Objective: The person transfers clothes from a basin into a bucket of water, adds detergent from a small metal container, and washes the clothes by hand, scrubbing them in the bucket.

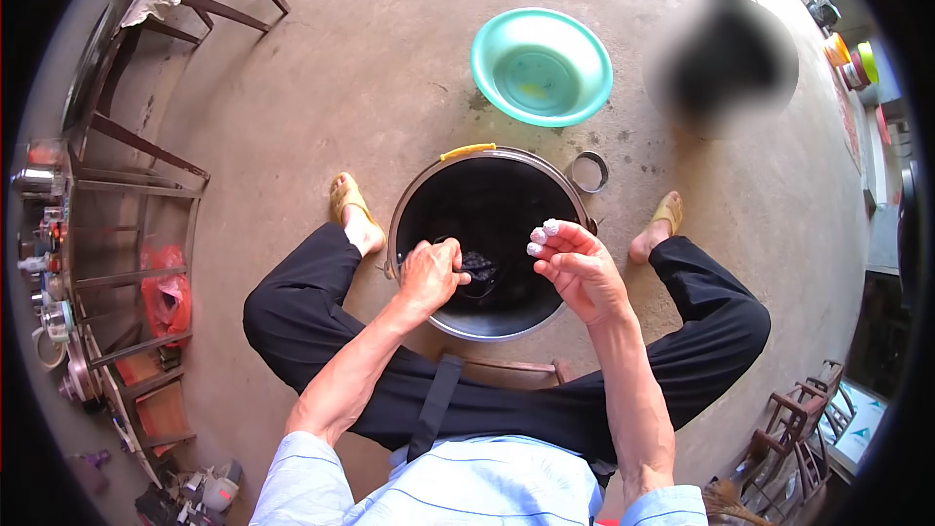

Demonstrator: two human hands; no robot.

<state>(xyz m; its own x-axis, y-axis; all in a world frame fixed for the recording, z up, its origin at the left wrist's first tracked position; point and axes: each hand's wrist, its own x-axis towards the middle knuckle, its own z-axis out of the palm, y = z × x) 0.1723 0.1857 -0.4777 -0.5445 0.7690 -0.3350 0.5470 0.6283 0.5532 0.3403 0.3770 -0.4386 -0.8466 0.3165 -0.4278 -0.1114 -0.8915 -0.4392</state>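
Note:
A large dark bucket with a metal rim and a yellow handle grip stands on the floor between my feet. Over its left part, my left hand is closed, fingers curled together; what it holds, if anything, is hidden. Beside those fingers, a small dark textured thing shows inside the bucket. My right hand is raised over the bucket's right side, with thumb and fingers pressed together. White wrappings cover several of its fingertips. Anything between those fingertips is too small to make out.
Beyond the bucket lies a green basin, with a small metal ring nearer. A blurred dark round shape is at upper right. A wooden rack with a red bag lines the left; wooden chairs stand at lower right.

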